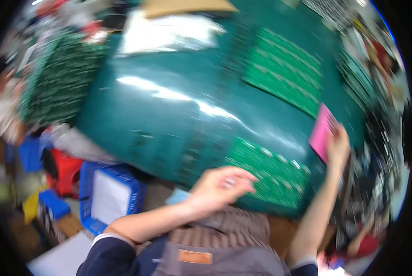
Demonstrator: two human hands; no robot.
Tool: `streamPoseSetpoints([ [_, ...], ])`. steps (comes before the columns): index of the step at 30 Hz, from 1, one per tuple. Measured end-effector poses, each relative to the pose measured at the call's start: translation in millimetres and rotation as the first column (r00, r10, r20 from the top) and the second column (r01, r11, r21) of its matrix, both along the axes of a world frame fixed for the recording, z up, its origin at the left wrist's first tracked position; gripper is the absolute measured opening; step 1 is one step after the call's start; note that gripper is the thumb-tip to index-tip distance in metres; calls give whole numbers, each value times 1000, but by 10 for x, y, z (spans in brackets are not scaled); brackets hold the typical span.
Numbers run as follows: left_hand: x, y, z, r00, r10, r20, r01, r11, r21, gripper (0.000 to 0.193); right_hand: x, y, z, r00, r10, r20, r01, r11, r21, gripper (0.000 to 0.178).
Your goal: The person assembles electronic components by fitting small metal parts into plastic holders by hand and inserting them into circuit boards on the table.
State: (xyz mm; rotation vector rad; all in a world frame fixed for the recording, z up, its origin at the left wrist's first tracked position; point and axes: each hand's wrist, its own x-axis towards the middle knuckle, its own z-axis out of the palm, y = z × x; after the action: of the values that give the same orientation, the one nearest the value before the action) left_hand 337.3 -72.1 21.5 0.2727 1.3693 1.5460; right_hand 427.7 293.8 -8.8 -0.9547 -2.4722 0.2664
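My left hand [222, 187] is curled over the near left corner of a green circuit board panel [272, 172] at the table's near edge. A small pale spot shows between its fingers, too blurred to name. My right hand [338, 146], to the right of that panel, has its fingers closed on the edge of a flat pink piece [323, 131], tilted up from the table. Farther off lies a second green circuit board panel [284, 69], its near right corner close to the pink piece. Motion smears the whole picture.
The table has a shiny dark green top [160, 119]. White sheets or bags [167, 32] and a tan cardboard piece [187, 7] lie at its far side. A stack of green boards [61, 78] stands left. Blue bins [109, 195] sit below left; clutter lines the right.
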Motion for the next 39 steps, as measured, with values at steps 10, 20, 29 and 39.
streamPoseSetpoints([
  [10, 224, 177, -79, 943, -31, 333, -47, 974, 224, 22, 484, 469, -61, 986, 163, 32, -166, 976, 144, 10],
  [20, 70, 113, 113, 940, 131, 316, -187, 970, 153, 18, 40, -2285, 629, 790, 133, -599, -602, 352, -717, 17],
  [29, 139, 157, 31, 871, 142, 471, -258, 947, 191, 12, 123, -2206, 600, 790, 203, -578, -605, 411, -683, 10],
  [39, 121, 113, 69, 923, 140, 359, -217, 959, 184, 19, 71, -2174, 620, 754, 426, -501, -647, 615, -450, 14],
])
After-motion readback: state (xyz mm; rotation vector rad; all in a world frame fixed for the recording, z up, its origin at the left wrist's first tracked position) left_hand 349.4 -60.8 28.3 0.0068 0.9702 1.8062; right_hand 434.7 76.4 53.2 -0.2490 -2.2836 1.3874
